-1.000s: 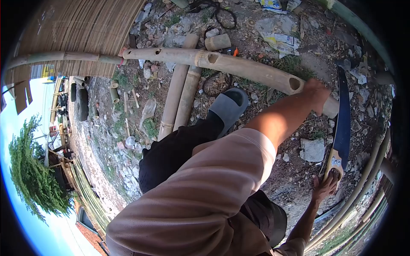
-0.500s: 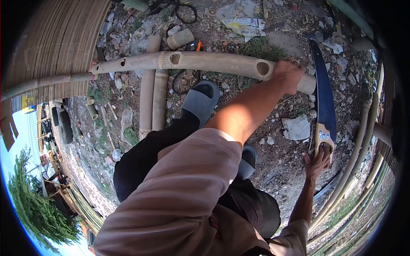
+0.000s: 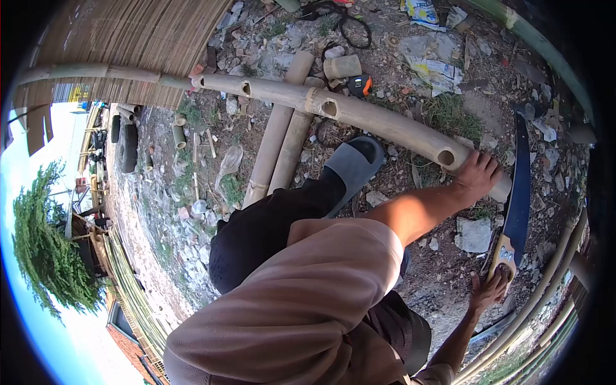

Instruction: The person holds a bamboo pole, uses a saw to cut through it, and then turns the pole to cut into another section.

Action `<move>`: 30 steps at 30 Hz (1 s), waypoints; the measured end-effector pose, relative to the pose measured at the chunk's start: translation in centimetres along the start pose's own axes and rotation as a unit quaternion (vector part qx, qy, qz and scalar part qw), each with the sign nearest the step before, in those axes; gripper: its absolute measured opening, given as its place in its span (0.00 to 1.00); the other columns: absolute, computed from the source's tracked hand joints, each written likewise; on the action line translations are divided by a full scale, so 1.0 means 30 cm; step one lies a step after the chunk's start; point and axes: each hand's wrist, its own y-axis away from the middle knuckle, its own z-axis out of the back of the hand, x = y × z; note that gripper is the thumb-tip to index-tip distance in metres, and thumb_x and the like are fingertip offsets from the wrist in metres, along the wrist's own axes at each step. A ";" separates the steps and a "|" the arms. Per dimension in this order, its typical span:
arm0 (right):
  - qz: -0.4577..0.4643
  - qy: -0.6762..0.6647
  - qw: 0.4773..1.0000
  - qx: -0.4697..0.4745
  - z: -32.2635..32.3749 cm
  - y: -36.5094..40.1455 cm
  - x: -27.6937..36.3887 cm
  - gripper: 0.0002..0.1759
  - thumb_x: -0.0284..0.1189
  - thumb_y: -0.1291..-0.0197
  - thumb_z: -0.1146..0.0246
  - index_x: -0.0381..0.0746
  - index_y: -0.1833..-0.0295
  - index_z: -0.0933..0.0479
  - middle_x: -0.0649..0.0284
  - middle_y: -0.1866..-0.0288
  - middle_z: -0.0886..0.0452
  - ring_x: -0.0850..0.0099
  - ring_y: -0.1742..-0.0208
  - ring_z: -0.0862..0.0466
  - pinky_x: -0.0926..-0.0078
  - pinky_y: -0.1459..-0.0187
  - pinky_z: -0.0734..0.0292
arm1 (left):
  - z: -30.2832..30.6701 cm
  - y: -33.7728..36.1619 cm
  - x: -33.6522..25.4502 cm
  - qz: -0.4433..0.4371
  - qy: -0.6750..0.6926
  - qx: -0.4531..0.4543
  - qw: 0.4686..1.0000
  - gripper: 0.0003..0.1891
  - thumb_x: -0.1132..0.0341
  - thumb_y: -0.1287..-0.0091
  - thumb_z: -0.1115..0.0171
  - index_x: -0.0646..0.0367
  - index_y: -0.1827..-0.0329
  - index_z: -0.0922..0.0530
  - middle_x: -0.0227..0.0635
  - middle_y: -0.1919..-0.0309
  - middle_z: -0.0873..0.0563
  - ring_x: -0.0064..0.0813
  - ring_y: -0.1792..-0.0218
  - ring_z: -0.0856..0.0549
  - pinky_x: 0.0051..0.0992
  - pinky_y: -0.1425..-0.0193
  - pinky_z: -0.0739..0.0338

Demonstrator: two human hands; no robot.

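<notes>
A long bamboo pole with several round holes cut along it slants across the ground. My left hand is closed over it from above, between the last hole and the pole's right end. In my right hand is the wooden handle of a handsaw. Its long dark blue blade stands right at the pole's cut end, pointing away from me. Two shorter bamboo pieces lie crosswise under the pole. My foot in a grey slide sandal is close beside the pole.
An orange and black tape measure lies by a short bamboo offcut. A pale rock sits near the saw. Bamboo poles run along the right side; a slatted bamboo panel is at upper left. Rubble and plastic litter the ground.
The view has shifted and turned, so the pole now slants more and sits farther right. My left hand's fingers look more spread over the pole. The saw remains at its end.
</notes>
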 end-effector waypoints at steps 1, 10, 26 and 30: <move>0.004 -0.001 1.000 -0.002 0.035 -0.017 0.033 0.53 0.73 0.47 0.34 0.43 0.28 0.26 0.56 0.31 0.24 0.50 0.28 0.26 0.41 0.33 0.31 | 0.004 0.011 -0.004 -0.006 -0.002 0.008 1.000 0.19 0.58 0.32 0.40 0.54 0.40 0.19 0.37 0.46 0.17 0.41 0.41 0.22 0.48 0.33 0.33; 0.051 -0.069 0.995 -0.056 0.280 -0.573 0.551 0.59 0.39 0.58 0.15 0.46 0.19 0.36 0.57 0.23 0.28 0.53 0.22 0.30 0.42 0.25 0.38 | 0.145 0.058 0.028 -0.047 0.079 0.073 0.993 0.45 0.57 0.44 0.28 0.66 0.23 0.35 0.49 0.39 0.23 0.46 0.37 0.25 0.49 0.27 0.38; 0.141 -0.014 0.989 0.043 0.592 -0.608 0.468 0.37 0.22 0.56 0.26 0.41 0.35 0.24 0.55 0.45 0.18 0.52 0.39 0.21 0.49 0.31 0.32 | 0.629 0.606 1.179 0.556 0.157 -0.198 0.792 0.24 0.51 0.38 0.23 0.65 0.56 0.19 0.42 0.63 0.13 0.37 0.58 0.13 0.38 0.51 0.18; 0.100 0.017 0.991 0.082 0.663 -0.496 0.140 0.37 0.25 0.54 0.29 0.40 0.33 0.25 0.51 0.38 0.19 0.47 0.33 0.24 0.42 0.27 0.37 | 0.578 0.856 1.149 0.736 0.350 -0.165 0.555 0.47 0.38 0.38 0.24 0.66 0.28 0.32 0.50 0.43 0.19 0.38 0.48 0.16 0.37 0.46 0.17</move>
